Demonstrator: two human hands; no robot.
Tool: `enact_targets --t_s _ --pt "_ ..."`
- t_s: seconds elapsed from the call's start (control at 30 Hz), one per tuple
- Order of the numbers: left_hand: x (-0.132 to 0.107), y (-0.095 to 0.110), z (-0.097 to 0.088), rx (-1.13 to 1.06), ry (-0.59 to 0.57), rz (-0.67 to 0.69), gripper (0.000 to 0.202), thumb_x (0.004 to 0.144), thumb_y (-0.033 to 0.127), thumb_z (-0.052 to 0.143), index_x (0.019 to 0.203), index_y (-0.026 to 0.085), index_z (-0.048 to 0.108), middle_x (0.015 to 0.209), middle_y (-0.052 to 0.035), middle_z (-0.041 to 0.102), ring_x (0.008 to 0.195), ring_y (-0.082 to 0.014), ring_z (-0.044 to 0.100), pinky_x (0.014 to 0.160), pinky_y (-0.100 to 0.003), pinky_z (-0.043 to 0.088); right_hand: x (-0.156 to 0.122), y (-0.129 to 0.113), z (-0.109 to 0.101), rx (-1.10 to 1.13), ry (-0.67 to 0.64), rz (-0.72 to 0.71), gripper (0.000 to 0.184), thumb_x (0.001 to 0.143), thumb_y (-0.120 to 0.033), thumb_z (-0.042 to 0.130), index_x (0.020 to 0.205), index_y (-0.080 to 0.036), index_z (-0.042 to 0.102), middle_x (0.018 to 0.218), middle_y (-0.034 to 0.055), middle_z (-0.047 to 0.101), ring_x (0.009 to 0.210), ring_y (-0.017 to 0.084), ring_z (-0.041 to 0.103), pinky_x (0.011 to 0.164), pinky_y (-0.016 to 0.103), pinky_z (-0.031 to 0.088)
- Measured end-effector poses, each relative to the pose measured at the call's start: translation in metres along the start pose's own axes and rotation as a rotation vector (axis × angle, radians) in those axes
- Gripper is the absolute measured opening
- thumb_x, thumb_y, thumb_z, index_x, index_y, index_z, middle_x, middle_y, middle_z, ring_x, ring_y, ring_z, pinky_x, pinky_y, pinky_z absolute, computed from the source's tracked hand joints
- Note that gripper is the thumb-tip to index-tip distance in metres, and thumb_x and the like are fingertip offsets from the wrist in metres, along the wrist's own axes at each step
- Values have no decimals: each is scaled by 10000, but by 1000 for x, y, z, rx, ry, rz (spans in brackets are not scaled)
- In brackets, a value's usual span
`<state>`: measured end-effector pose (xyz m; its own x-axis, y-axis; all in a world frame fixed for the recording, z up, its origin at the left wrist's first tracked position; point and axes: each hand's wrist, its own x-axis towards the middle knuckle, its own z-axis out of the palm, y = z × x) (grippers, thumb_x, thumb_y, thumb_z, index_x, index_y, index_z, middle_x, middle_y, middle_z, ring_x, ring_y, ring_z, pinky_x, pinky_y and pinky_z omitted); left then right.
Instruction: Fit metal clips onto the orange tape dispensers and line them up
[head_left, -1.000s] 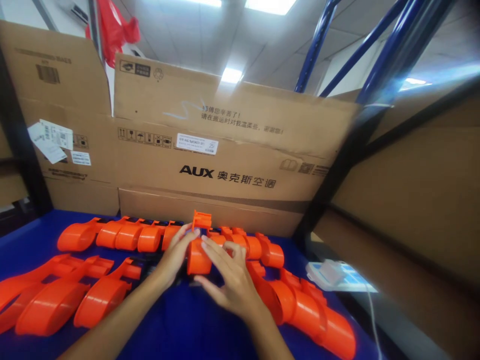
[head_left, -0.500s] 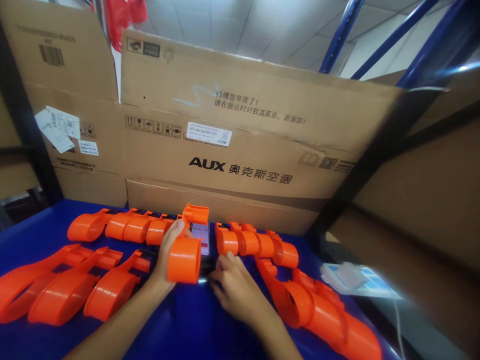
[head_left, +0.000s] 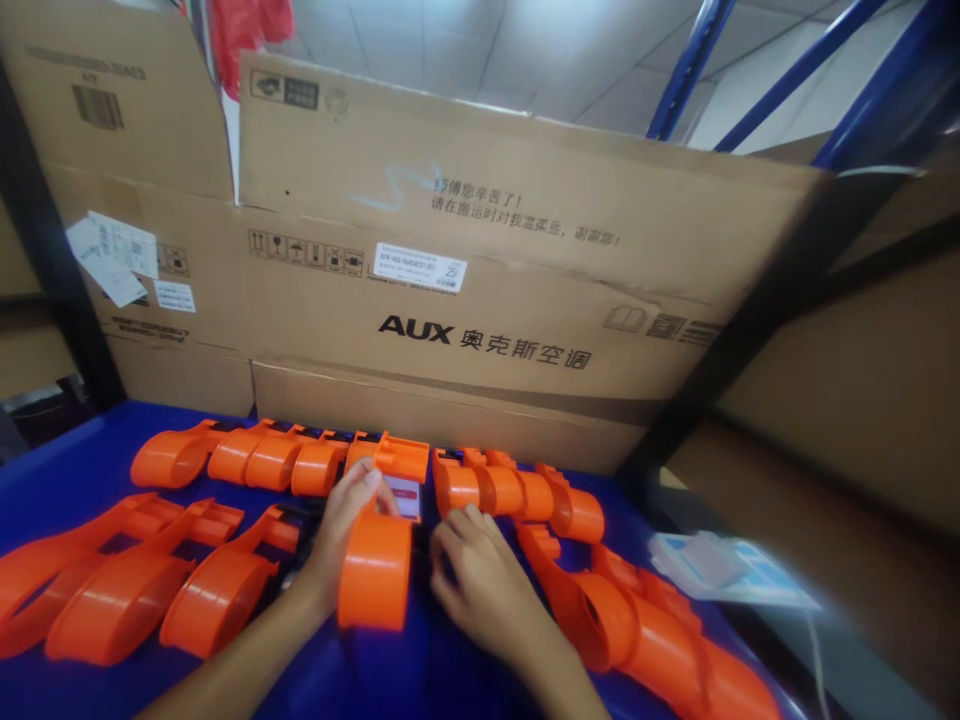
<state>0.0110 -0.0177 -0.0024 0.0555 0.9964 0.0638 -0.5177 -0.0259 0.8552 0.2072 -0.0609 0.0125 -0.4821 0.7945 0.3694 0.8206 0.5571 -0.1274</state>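
My left hand point(head_left: 346, 525) is closed around the narrow neck of an orange plastic looped piece point(head_left: 375, 575). Its wide rounded loop hangs downward, and its flat ribbed end point(head_left: 403, 458) sticks up above my fingers. Just right of the loop, my right hand point(head_left: 480, 575) is closed with curled fingers; what they pinch is hidden, though something dark shows between the loop and the fingertips. Behind the held piece lies a phone-like screen point(head_left: 405, 497), partly covered by it.
Similar orange pieces lie in rows on the blue surface point(head_left: 300, 680), several to the left point(head_left: 124, 600) and several to the right point(head_left: 660, 640). A cardboard panel point(head_left: 315, 320) stands at the back. White-and-blue packets point(head_left: 720, 565) sit at the right beside a dark post point(head_left: 720, 370).
The orange piece in my left hand has come lower and nearer, its ribbed end shifting right. My right hand has moved slightly right. The view has shifted a little.
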Motion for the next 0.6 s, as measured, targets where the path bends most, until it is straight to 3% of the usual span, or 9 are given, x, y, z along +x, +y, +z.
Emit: enact_targets --t_s 0.13,0.23,0.33,0.47,0.6 --pt "-9 1 4 19 -83 -2 409 784 554 684 656 175 597 524 6 584 444 -116 505 442 -219 379 -2 5 -12 400 117 175 103 854 -122 533 814 -214 560 786 10 622 735 180 586 679 288 459" --pt "-16 3 10 -17 -80 -3 368 781 523 697 715 185 566 554 3 618 448 -115 525 442 -208 376 -2 6 -15 700 265 286 104 938 -255 522 860 -210 574 711 -7 614 633 156 578 608 265 456" --pt "-20 5 15 19 -94 4 336 791 496 696 788 199 541 607 1 659 457 -111 534 459 -201 378 0 3 -18 915 422 359 158 939 -352 577 967 -204 625 741 6 645 659 160 602 600 258 466" --pt "-21 3 17 136 -114 27 319 838 504 643 880 210 527 631 -2 674 457 -105 509 469 -200 350 3 -2 -20 1087 538 402 306 873 -363 690 1134 -212 631 835 30 710 708 172 645 642 270 511" --pt "-26 2 18 236 -168 84 299 856 490 627 853 203 544 579 9 637 486 -113 509 509 -214 362 3 -3 -18 1143 607 421 277 851 -350 722 1080 -206 663 886 46 739 747 178 671 727 293 539"
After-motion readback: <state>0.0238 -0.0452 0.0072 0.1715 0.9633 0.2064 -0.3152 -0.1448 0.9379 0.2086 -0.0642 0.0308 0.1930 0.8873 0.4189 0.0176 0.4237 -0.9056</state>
